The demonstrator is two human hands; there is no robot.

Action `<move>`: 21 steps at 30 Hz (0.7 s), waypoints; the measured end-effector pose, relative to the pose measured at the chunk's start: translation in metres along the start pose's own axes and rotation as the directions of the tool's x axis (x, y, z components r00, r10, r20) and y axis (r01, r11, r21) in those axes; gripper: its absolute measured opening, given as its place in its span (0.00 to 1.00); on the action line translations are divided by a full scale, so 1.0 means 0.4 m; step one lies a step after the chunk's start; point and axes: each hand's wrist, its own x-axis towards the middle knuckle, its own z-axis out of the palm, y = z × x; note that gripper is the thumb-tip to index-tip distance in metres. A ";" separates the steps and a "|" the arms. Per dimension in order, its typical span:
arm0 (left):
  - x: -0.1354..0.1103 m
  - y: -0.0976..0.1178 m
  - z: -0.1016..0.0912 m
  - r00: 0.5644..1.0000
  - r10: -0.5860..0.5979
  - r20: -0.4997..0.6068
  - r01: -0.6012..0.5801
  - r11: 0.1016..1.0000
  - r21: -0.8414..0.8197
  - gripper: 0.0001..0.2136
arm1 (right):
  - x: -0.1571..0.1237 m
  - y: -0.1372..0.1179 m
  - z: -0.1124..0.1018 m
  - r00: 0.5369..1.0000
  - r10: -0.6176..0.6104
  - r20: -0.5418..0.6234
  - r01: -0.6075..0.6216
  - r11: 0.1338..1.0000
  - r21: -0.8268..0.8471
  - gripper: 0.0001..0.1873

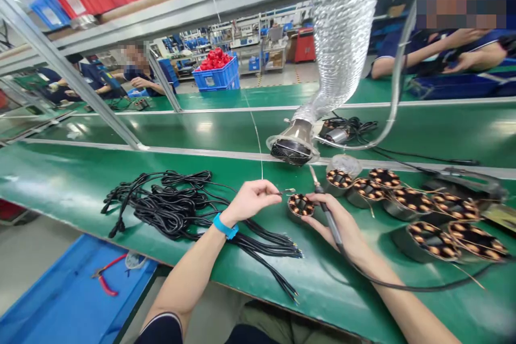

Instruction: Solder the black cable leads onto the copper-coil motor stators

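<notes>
My left hand [250,199], with a blue wristband, pinches a thin wire that points toward a small motor stator [300,206] wound with copper coils on the green bench. My right hand [336,223] is closed around a soldering iron [323,205]; its tip rises just above and to the right of the stator. The iron's black cord runs back along my right forearm. A thin strand of solder wire [255,129] hangs down from above to my left fingers.
A bundle of black cables [177,204] lies left of my hands. Several more stators [407,199] sit to the right. A silver fume duct [296,142] hangs just behind. A blue tray [76,290] holds red pliers below left. Other people work across the belt.
</notes>
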 end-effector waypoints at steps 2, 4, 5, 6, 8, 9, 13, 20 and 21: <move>0.001 0.003 0.009 0.997 -0.017 -0.070 0.008 0.992 -0.129 0.14 | 0.005 -0.007 0.011 1.000 0.003 0.009 -0.003 1.000 0.022 0.21; 0.002 -0.001 0.019 0.998 -0.025 -0.055 0.015 0.984 -0.177 0.15 | 0.009 -0.017 0.017 0.999 -0.004 0.033 0.002 0.999 0.042 0.21; 0.001 -0.004 0.023 0.999 -0.022 -0.050 0.012 0.984 -0.178 0.16 | 0.010 -0.023 0.017 0.999 -0.009 0.041 0.007 0.999 0.046 0.21; 0.001 -0.007 0.026 0.999 -0.013 -0.048 0.005 0.985 -0.171 0.16 | 0.011 -0.031 0.015 0.999 -0.015 0.038 0.013 0.999 0.046 0.21; -0.001 -0.012 0.027 0.998 0.008 -0.055 -0.016 0.987 -0.157 0.16 | 0.012 -0.053 0.011 1.000 -0.022 0.004 0.022 0.999 0.039 0.21; -0.002 -0.014 0.027 0.998 0.015 -0.054 -0.023 0.988 -0.153 0.15 | 0.013 -0.067 0.009 0.999 -0.024 -0.021 0.025 0.999 0.037 0.20; -0.011 -0.010 0.027 0.999 0.032 -0.038 -0.036 0.990 -0.139 0.14 | 0.032 -0.124 0.021 0.993 -0.008 -0.117 0.018 0.997 0.081 0.16; -0.017 0.023 0.022 0.996 0.067 0.063 -0.061 0.994 -0.087 0.16 | 0.084 -0.159 0.086 0.962 0.058 -0.268 0.018 0.962 0.272 0.11; -0.016 0.025 0.020 0.993 0.079 0.090 -0.072 0.994 -0.078 0.19 | 0.086 -0.158 0.091 0.962 0.060 -0.266 0.021 0.956 0.293 0.11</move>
